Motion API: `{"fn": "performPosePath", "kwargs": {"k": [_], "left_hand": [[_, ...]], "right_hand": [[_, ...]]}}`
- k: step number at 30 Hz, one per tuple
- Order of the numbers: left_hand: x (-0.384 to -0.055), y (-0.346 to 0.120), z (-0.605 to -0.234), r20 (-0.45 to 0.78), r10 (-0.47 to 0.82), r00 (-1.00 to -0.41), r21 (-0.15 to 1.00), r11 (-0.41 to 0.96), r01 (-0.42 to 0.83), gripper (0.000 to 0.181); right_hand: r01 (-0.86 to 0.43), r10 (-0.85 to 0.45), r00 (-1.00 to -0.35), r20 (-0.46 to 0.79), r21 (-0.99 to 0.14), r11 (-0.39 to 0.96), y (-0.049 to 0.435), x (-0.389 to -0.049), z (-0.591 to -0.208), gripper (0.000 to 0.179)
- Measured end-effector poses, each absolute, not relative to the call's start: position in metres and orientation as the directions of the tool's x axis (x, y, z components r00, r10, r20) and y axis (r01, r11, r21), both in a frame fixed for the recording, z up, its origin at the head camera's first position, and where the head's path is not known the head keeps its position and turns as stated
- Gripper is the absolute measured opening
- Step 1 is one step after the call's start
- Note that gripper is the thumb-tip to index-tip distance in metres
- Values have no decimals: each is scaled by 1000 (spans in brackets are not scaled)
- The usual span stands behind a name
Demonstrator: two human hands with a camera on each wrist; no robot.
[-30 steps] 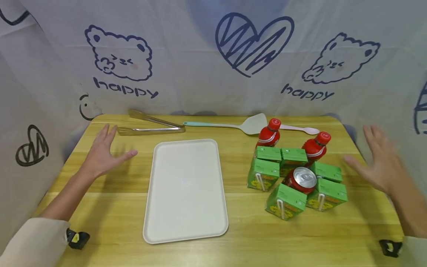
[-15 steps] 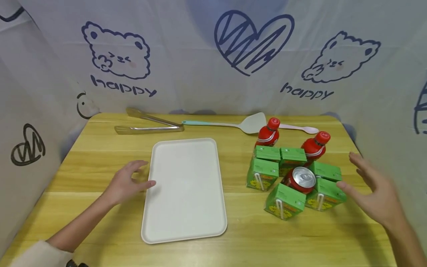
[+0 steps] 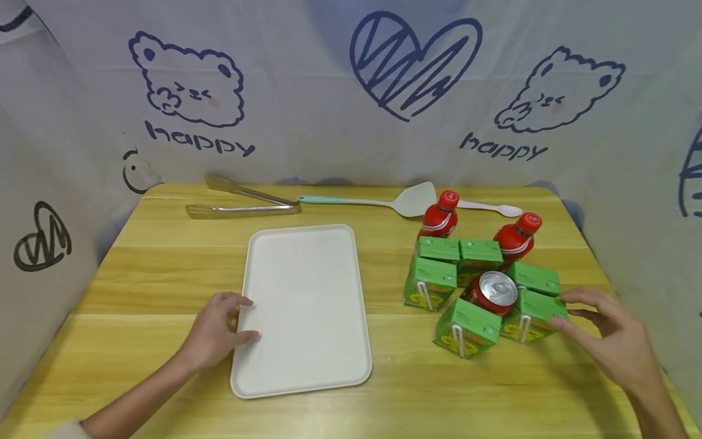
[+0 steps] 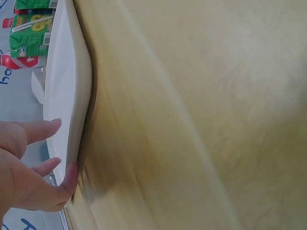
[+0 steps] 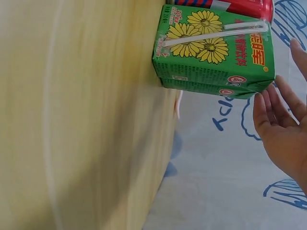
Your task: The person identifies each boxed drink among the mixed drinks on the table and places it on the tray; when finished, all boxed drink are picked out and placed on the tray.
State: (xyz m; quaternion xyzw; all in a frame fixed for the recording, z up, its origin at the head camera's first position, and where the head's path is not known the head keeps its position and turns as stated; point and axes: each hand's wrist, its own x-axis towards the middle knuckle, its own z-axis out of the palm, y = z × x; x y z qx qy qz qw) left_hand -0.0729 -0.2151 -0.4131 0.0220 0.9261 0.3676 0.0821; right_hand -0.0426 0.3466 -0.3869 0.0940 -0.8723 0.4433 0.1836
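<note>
At the left edge of a white rectangular tray [image 3: 307, 311], my left hand [image 3: 211, 332] has thumb and fingers spread apart, the tips overlapping the rim in the head view. From the left wrist view, one fingertip [image 4: 71, 175] lies right at the tray's outer edge. On the right, my right hand [image 3: 614, 338] is beside the nearest right-hand green juice box [image 3: 540, 311], thumb and fingers parted around its corner. The right wrist view shows that box [image 5: 216, 52], a white straw on its front, with the fingertips close to its top edge. Both hands look relaxed, gripping nothing.
More green juice boxes, such as the front one [image 3: 467, 329], surround a red soda can [image 3: 496, 291]. Two red bottles [image 3: 439, 216] stand behind. Metal tongs [image 3: 247, 204], a spatula [image 3: 414, 200] and a pink spoon [image 3: 507, 210] lie along the back, before a cloth curtain [image 3: 307, 91].
My left hand has come down and inward to the tray's left edge. My right hand has lowered and moved left to the juice box. The objects stay in place.
</note>
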Motion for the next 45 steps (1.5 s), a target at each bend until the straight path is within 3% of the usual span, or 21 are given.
{"fn": "performPosePath", "kwargs": {"k": [13,20,27,33,45], "left_hand": [[-58,-214,-417,-239,44,-970,651,748,-127,44],[-53,-217,-419,-222,71,-972,652,752,-94,44],[-51,-219,-418,-197,75,-977,662,746,-76,43],[-50,-219,-418,-202,70,-977,678,730,-88,43],[-52,-219,-420,-220,61,-974,682,723,-109,43]], "right_hand": [[-259,10,-943,332,-753,604,347,-42,-398,50],[-135,63,-973,221,-771,622,349,-39,-402,52],[-146,61,-978,198,-870,471,351,-39,-406,54],[-84,93,-981,170,-803,589,350,-39,-406,54],[-56,110,-983,146,-814,579,350,-40,-407,51]]}}
